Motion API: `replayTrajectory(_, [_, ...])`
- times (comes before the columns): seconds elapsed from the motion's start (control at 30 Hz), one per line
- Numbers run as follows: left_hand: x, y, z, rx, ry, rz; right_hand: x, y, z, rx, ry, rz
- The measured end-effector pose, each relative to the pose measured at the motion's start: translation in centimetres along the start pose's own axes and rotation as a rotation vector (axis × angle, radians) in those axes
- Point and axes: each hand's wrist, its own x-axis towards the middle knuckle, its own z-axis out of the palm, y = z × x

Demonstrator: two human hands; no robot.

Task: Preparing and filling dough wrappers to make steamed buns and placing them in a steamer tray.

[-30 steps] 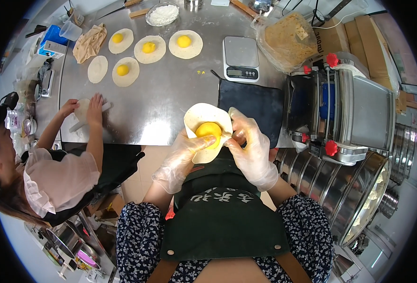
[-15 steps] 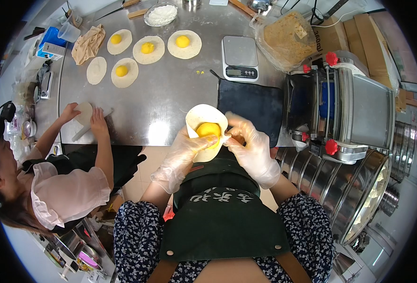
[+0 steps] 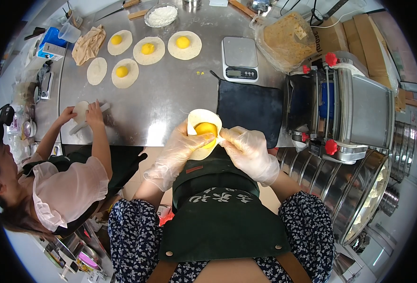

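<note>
Between my gloved hands, just off the table's front edge, is a round dough wrapper (image 3: pixel 200 116) with a ball of yellow filling (image 3: pixel 205 128) in its middle. My left hand (image 3: pixel 181 145) cups the wrapper from the left and below, its thumb lying across the filling. On the other side my right hand (image 3: pixel 247 148) is closed, fingertips pinching the wrapper's right rim into a fold. The dough's far edge stands up and curves around the filling, whose top still shows. Clear plastic gloves cover both hands.
Several flat dough rounds (image 3: pixel 185 52), most topped with yellow balls, lie at the far left. A scale (image 3: pixel 239 59), a dark cloth (image 3: pixel 250 111) and a roller machine (image 3: pixel 345 108) are toward the right. At left a co-worker's hands (image 3: pixel 88 113) handle a dough round and rolling pin.
My right hand's fingers have closed in tighter on the wrapper's right rim, and the wrapper looks narrower. The co-worker's right hand has moved a little away from them, over the rolling pin.
</note>
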Motion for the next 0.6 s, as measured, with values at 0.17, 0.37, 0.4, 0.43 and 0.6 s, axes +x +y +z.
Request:
replayTrajectory(0.17, [-0.2,0.7,0.4,0.135,0.021,0.001,-0.3,-0.6,0.4,0.281,0.077,0.303])
replayTrajectory(0.37, [-0.4,1.6,0.5,0.19,-0.109,0.014,0.1,0.2,0.2,0.054,0.05,-0.071])
replayTrajectory(0.4, [-0.6,1.9,0.7,0.14,-0.096,0.034,0.2,0.2,0.1,0.004,0.053,-0.149])
replayTrajectory(0.43, [-0.6,2.0,0.8,0.09,-0.083,0.054,0.2,0.3,0.2,0.004,0.053,-0.147])
replayTrajectory(0.6, [-0.5,1.7,0.5,0.161,-0.104,0.024,-0.6,1.0,1.4,0.047,0.148,-0.158])
